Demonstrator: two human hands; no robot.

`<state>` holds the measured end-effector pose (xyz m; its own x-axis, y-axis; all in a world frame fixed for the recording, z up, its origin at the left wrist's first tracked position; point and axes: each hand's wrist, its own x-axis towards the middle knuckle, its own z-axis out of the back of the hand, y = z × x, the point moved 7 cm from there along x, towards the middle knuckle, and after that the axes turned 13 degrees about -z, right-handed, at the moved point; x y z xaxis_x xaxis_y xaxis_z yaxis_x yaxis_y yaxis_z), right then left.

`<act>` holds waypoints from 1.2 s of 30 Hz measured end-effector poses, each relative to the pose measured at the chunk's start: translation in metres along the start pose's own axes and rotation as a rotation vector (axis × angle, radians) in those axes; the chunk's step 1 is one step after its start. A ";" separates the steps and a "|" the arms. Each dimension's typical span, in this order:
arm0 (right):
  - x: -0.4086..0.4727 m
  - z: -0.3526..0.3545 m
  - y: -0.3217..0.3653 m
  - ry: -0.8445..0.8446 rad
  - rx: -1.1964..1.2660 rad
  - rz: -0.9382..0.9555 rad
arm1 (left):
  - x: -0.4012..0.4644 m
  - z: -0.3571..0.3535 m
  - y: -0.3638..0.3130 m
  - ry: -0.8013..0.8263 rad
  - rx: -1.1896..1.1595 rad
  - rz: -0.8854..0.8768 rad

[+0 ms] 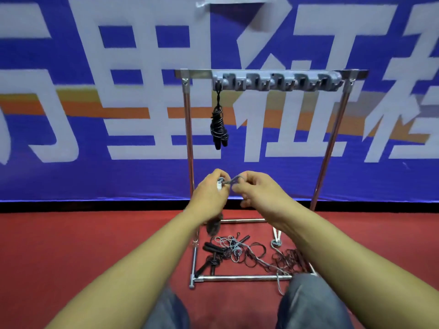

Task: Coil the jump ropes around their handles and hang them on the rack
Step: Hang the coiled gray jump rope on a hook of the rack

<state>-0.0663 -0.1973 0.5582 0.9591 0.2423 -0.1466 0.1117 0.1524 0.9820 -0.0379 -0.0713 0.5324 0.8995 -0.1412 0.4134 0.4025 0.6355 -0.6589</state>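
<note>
Head view: my left hand (pixel 210 194) grips a white handle (pixel 219 186), my right hand (pixel 253 189) pinches its grey rope (pixel 234 179), before the rack (pixel 273 76); one coiled black rope (pixel 219 128) hangs there.

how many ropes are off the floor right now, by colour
black rope, coiled, hanging on the rack: 1
grey rope, held by left hand and right hand: 1
total: 2
The floor pile is too tangled to count.
</note>
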 end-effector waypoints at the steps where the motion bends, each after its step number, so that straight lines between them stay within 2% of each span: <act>1: -0.004 0.006 0.010 -0.018 -0.016 0.042 | 0.001 0.001 -0.010 0.031 -0.130 -0.030; 6: -0.006 0.039 0.046 0.036 0.165 0.078 | 0.003 0.025 -0.049 -0.008 -0.576 -0.074; 10: -0.004 0.054 0.080 0.031 0.194 0.152 | 0.024 0.026 -0.074 0.010 -0.750 -0.077; 15: 0.017 0.071 0.110 -0.018 0.092 0.205 | 0.061 0.015 -0.082 0.138 -0.758 -0.106; 17: 0.032 0.076 0.114 -0.057 0.047 0.190 | 0.076 0.013 -0.078 0.131 -0.712 -0.114; 20: 0.068 0.088 0.123 -0.145 -0.026 0.136 | 0.109 0.010 -0.068 0.061 -0.640 -0.049; 23: 0.112 0.095 0.134 -0.261 -0.136 0.118 | 0.155 0.013 -0.055 -0.074 -0.429 0.079; 25: 0.144 0.094 0.143 -0.377 -0.222 0.139 | 0.184 0.015 -0.048 -0.173 -0.422 0.160; 27: 0.164 0.092 0.157 -0.481 -0.291 0.194 | 0.209 0.017 -0.045 -0.249 -0.454 0.161; 28: 0.174 0.093 0.163 -0.514 -0.293 0.217 | 0.220 0.018 -0.044 -0.300 -0.481 0.143; 30: 0.196 0.101 0.172 -0.518 -0.140 0.213 | 0.237 0.018 -0.042 -0.373 -0.595 0.103; 32: 0.214 0.108 0.176 -0.486 0.038 0.180 | 0.255 0.015 -0.038 -0.372 -0.617 0.083; 36: 0.235 0.123 0.191 -0.540 -0.004 0.242 | 0.290 0.014 -0.031 -0.366 -0.649 0.026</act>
<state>0.2124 -0.2292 0.7256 0.9539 -0.2514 0.1639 -0.1267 0.1576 0.9793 0.2078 -0.1212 0.6817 0.8419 0.2014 0.5006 0.5029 0.0431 -0.8632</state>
